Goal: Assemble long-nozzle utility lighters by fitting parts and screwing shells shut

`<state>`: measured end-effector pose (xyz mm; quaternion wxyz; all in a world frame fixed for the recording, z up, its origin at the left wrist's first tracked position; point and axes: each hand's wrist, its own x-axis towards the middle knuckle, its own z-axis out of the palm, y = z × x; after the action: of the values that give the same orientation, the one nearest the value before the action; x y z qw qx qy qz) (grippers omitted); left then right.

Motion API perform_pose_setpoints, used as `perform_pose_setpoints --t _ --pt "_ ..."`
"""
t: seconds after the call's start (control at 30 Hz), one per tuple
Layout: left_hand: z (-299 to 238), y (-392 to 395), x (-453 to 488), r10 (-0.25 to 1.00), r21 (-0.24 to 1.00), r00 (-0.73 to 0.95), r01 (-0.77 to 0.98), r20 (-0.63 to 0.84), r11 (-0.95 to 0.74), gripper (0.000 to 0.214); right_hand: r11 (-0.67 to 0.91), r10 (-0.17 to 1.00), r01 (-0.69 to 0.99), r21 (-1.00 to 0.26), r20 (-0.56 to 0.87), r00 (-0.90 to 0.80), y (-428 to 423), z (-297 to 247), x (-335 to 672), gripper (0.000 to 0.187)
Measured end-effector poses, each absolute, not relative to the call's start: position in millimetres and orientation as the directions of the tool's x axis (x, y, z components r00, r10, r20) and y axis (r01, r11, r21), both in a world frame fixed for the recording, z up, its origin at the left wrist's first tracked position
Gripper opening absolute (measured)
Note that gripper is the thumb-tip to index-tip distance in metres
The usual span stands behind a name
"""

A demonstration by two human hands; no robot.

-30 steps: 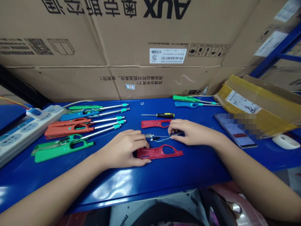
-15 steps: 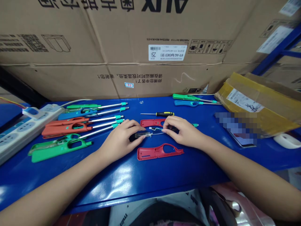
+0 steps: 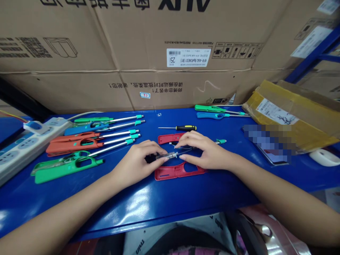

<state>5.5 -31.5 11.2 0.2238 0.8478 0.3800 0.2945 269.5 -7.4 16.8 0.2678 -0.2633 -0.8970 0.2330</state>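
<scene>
My left hand (image 3: 142, 157) pinches a small clear lighter fuel tank (image 3: 166, 156) between thumb and fingers. A thin tube (image 3: 187, 150) runs from the tank's white valve end toward my right hand (image 3: 203, 147). The right hand's thumb and forefinger are apart, around the tube, gripping nothing that I can see. Beyond them lies one red lighter casing half (image 3: 166, 138), partly covered by the right hand. A white-tipped wire (image 3: 171, 143) shows at its near edge. Another red casing half (image 3: 167, 172) lies nearer me, hollow side up. A teal-tipped rod end (image 3: 221, 141) shows past the right hand.
A screwdriver (image 3: 186, 128) lies behind the hands. Several long lighters, among them a green one (image 3: 66, 170), lie left near a power strip (image 3: 32, 145). Back right are a green lighter (image 3: 207, 108), a blue lighter (image 3: 212, 115), a phone (image 3: 273, 156), a taped carton (image 3: 313, 131) and a white mouse (image 3: 324, 157).
The tank in my left hand has moved right and nearer me. My right hand has come nearer too, its thumb and forefinger now spread from their earlier pinch on the wire or tube.
</scene>
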Motion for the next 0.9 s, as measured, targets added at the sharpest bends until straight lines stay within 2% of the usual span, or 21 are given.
perform_pose_setpoints --t 0.13,0.27,0.43,0.5,0.63,0.9 --pt "15.8 -41.9 12.1 0.739 0.620 0.588 0.456 0.328 -0.638 0.016 0.767 0.542 0.312 -0.561 0.305 -0.783 -16.3 15.2 263.4 0.018" --pt "18.2 -42.7 10.8 0.703 0.586 0.631 0.448 0.329 -0.676 0.018 0.747 0.572 0.359 -0.559 0.267 -0.775 -21.9 12.4 258.5 0.010" --pt "22.7 -36.0 2.8 0.614 0.429 0.767 0.499 0.185 -0.753 0.053 0.728 0.582 0.354 -0.587 0.256 -0.772 -26.0 15.8 258.1 0.004" --pt "22.4 -35.3 2.5 0.603 0.435 0.783 0.495 0.153 -0.753 0.044 0.745 0.556 0.335 -0.577 0.259 -0.790 -27.8 16.6 257.4 0.005" --pt "15.8 -37.0 7.2 0.615 0.513 0.765 0.457 0.190 -0.727 0.026 0.773 0.553 0.359 -0.523 0.278 -0.786 -30.1 13.4 254.6 0.005" --pt "2.8 -38.5 11.2 0.610 0.514 0.749 0.429 0.257 -0.743 0.023 0.812 0.525 0.401 -0.425 0.229 -0.820 -26.1 8.7 256.6 0.010"
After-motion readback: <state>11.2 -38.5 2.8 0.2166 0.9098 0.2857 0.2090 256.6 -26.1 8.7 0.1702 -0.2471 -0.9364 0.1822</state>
